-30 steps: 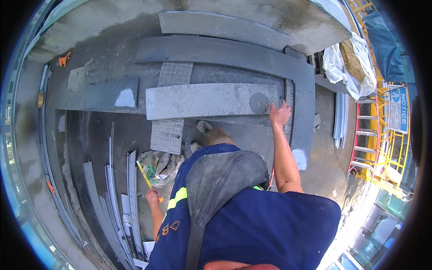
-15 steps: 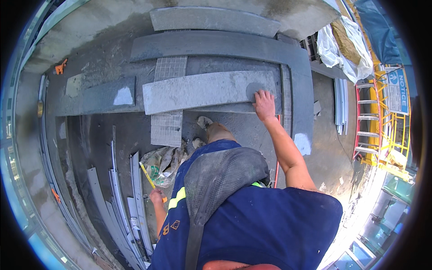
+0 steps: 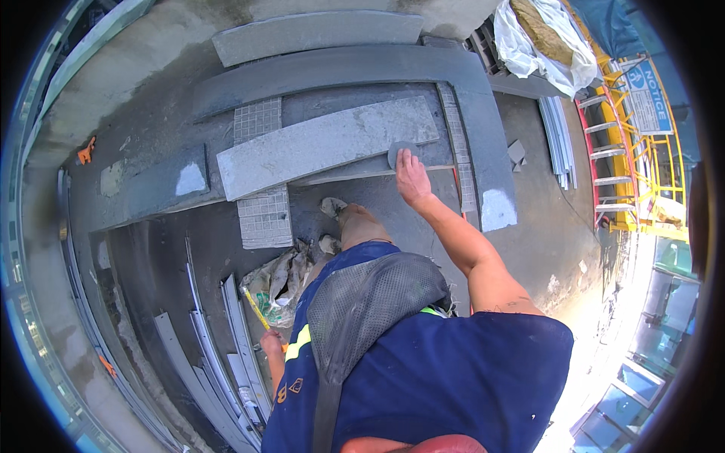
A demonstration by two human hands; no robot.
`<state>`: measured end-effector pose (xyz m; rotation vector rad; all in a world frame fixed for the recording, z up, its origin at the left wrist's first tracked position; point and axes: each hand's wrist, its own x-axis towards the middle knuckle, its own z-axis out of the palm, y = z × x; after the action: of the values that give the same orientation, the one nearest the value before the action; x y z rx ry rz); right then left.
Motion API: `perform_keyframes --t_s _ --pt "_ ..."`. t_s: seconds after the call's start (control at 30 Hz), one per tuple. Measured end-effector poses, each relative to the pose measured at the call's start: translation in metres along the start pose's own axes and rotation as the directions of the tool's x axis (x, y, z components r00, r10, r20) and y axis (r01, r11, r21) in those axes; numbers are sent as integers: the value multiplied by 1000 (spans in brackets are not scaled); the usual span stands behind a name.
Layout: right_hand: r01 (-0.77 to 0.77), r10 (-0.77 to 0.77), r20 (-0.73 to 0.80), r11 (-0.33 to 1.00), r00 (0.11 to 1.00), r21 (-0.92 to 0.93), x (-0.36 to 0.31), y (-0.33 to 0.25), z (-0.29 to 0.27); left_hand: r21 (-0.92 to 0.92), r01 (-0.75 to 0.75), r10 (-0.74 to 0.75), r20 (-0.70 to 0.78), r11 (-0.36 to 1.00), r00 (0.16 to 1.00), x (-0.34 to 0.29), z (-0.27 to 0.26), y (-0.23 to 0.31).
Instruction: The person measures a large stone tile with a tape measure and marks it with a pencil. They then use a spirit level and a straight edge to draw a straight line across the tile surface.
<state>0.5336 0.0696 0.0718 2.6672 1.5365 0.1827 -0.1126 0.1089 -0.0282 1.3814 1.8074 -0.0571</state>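
A long light-grey stone slab (image 3: 317, 147) lies tilted across darker slabs ahead of me. My right hand (image 3: 411, 175) reaches forward with its fingers on a small round grey pad (image 3: 398, 155) at the slab's near right edge. My left hand (image 3: 272, 346) hangs low beside my body, closed around a thin yellow stick-like tool (image 3: 255, 309). My blue shirt with a grey mesh vest (image 3: 370, 302) fills the lower middle of the view.
Dark curved stone slabs (image 3: 332, 68) ring the work spot. Small-tile mosaic sheets (image 3: 264, 215) lie under the slab. A crumpled bag (image 3: 283, 275) sits near my feet. Metal strips (image 3: 219, 355) lie at lower left. Yellow scaffolding (image 3: 642, 166) and a white covered pile (image 3: 540, 45) stand at right.
My right hand has slid left along the light slab's near edge with the round pad. The view has turned, swinging the slab's right end upward. My left hand stays low.
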Motion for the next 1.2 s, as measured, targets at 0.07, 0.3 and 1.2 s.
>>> perform_keyframes --t_s 0.07,0.3,1.2 --pt "37 -27 -81 991 996 128 -35 5 -12 -51 -77 78 16 996 997 9 1 3" --pt "-489 667 457 -157 588 858 -143 85 -84 7 -43 41 215 999 976 11 14 54" --pt "17 602 552 -684 577 729 -239 229 -147 261 -149 50 350 954 935 -17 103 52"
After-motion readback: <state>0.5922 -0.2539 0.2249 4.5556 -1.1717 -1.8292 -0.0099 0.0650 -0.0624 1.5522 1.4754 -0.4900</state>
